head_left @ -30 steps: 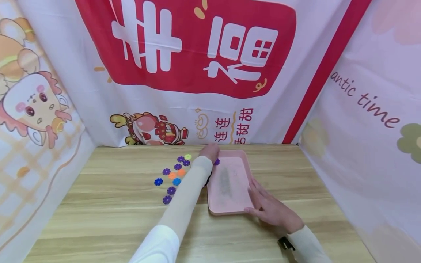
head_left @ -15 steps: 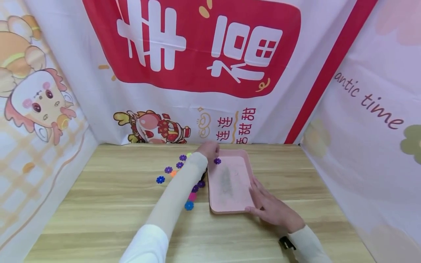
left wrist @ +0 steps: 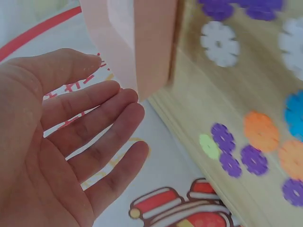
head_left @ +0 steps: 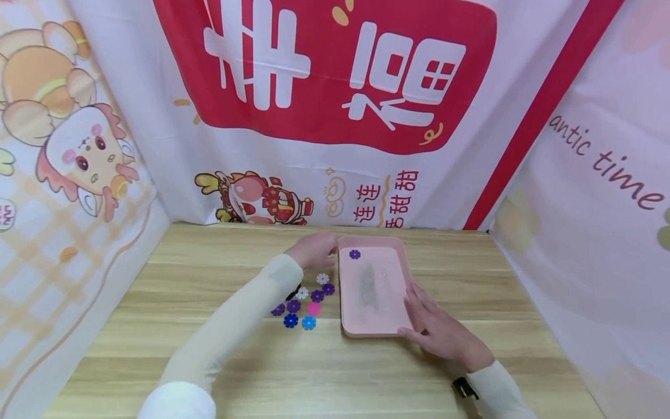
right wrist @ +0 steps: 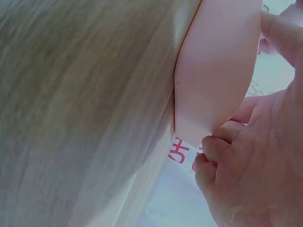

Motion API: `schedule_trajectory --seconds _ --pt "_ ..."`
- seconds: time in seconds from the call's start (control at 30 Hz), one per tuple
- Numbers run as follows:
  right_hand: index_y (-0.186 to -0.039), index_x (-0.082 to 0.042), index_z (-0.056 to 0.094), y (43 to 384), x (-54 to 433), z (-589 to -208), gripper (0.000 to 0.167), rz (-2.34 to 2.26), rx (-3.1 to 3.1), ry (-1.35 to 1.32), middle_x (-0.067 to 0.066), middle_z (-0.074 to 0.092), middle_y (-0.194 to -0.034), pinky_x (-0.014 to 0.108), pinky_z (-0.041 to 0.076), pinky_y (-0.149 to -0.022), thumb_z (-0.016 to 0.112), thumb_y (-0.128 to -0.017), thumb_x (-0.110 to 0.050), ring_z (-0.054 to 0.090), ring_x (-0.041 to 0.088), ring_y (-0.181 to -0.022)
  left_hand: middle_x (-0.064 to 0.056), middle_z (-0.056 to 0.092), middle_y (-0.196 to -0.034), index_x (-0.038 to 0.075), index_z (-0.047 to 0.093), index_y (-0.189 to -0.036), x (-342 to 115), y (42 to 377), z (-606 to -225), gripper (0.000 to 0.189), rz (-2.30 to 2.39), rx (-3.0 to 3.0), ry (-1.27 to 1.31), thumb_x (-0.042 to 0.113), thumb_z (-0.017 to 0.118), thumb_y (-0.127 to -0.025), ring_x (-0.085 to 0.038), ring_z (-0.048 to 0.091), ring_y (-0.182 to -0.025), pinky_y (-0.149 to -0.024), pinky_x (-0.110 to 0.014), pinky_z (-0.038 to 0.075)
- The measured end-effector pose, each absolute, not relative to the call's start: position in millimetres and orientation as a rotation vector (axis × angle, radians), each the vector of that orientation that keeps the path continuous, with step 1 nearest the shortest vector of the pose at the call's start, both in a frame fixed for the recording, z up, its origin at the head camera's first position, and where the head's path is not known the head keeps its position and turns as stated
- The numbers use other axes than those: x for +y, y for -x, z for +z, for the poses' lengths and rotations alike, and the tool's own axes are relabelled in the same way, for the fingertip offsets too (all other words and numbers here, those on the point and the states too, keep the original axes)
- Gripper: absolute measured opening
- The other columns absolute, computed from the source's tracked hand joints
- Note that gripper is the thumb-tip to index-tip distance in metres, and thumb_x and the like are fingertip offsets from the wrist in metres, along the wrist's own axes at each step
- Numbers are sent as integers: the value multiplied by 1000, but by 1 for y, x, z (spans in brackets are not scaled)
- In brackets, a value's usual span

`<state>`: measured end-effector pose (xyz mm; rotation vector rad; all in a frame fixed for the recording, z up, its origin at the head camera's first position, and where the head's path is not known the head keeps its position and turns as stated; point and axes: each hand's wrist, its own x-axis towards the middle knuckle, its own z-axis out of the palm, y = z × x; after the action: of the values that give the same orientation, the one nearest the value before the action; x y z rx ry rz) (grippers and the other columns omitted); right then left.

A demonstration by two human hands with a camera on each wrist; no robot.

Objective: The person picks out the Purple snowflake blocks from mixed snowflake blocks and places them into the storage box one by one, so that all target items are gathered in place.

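A shallow pink tray [head_left: 374, 331] lies on the wooden table, with one purple snowflake disc [head_left: 355, 254] inside near its far left corner. My left hand [head_left: 314, 250] is beside that corner; the left wrist view shows its fingers [left wrist: 104, 137] extended, holding nothing, fingertips right at the tray's wall [left wrist: 154, 47]. At the tray's near right corner, my right hand [head_left: 439, 331] grips it, thumb at the front edge and fingers along the right side. Seen from the right wrist, those fingers [right wrist: 218, 149] curl against the outer wall [right wrist: 213, 71].
Left of the tray lie several loose snowflake discs, including a white disc [head_left: 322, 279], a pink disc [head_left: 314, 309] and a light blue disc [head_left: 309, 323]. Orange discs [left wrist: 261, 131] show in the left wrist view. A printed curtain [head_left: 335, 128] rises behind the table.
My left hand has drawn back leftward from over the tray's far left corner, leaving the purple disc in plain sight. The right hand stays at the tray. The head view has shifted slightly.
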<state>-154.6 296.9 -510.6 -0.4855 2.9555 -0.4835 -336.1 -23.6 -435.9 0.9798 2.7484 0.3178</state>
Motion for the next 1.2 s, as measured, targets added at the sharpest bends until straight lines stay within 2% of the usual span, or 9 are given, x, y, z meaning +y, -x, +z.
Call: schedule_trajectory --seconds 0.13,0.23,0.47,0.7,0.77,0.87,1.0,1.1,1.2 --pt "-168 -9 22 153 295 -510 94 -460 2975 491 12 11 -179 63 35 -125 57 -101 -65 19 37 -165 -10 76 -109 7 74 -110 -47 319 -434 17 268 2761 -1015 19 70 -98 -22 70 -96 -88 -38 61" --pt "-167 -8 24 153 295 -511 93 -430 2994 510 13 14 -178 62 33 -126 56 -101 -65 19 37 -164 -12 75 -123 7 72 -122 -67 306 -434 27 265 2758 -1009 22 71 -99 -27 72 -110 -99 -44 61" --pt "-165 -2 29 154 295 -516 91 -333 3048 604 18 22 -176 59 25 -131 51 -103 -65 21 38 -164 -12 75 -123 6 72 -126 -110 279 -444 30 372 2707 -901 23 70 -101 -24 71 -105 -99 -46 61" --pt "-164 0 30 154 294 -519 90 -259 3090 680 20 21 -175 61 27 -130 51 -103 -65 23 40 -162 -3 73 -101 8 76 -114 -141 262 -464 21 450 2701 -853 23 71 -100 -15 62 -82 -82 -38 60" --pt "-163 1 31 154 296 -520 90 -242 3098 694 21 22 -175 61 27 -129 51 -104 -63 24 41 -162 -3 75 -106 8 75 -117 -148 259 -469 23 484 2714 -819 22 72 -100 -15 64 -88 -86 -39 61" --pt "-163 1 31 158 299 -521 89 -190 3111 710 22 22 -175 60 28 -129 50 -104 -63 23 41 -162 -4 74 -103 8 75 -114 -157 255 -478 20 547 2706 -788 19 74 -98 -18 67 -88 -86 -41 62" --pt "-165 0 25 165 301 -521 92 -170 3090 695 20 16 -177 60 26 -130 47 -104 -65 17 40 -164 -4 74 -107 8 74 -117 -166 250 -490 23 577 2703 -764 19 75 -97 -19 67 -93 -91 -43 61" --pt "-166 0 22 172 302 -520 94 -182 3071 681 19 11 -178 62 24 -131 45 -104 -67 12 40 -165 -8 73 -119 6 72 -123 -171 247 -496 31 594 2717 -746 20 77 -96 -21 67 -105 -101 -46 59" --pt "-166 1 23 180 303 -518 94 -175 3068 687 20 10 -178 62 23 -131 43 -105 -68 11 41 -165 -9 72 -122 6 72 -124 -173 247 -500 33 631 2725 -729 19 79 -95 -23 67 -109 -103 -47 58"
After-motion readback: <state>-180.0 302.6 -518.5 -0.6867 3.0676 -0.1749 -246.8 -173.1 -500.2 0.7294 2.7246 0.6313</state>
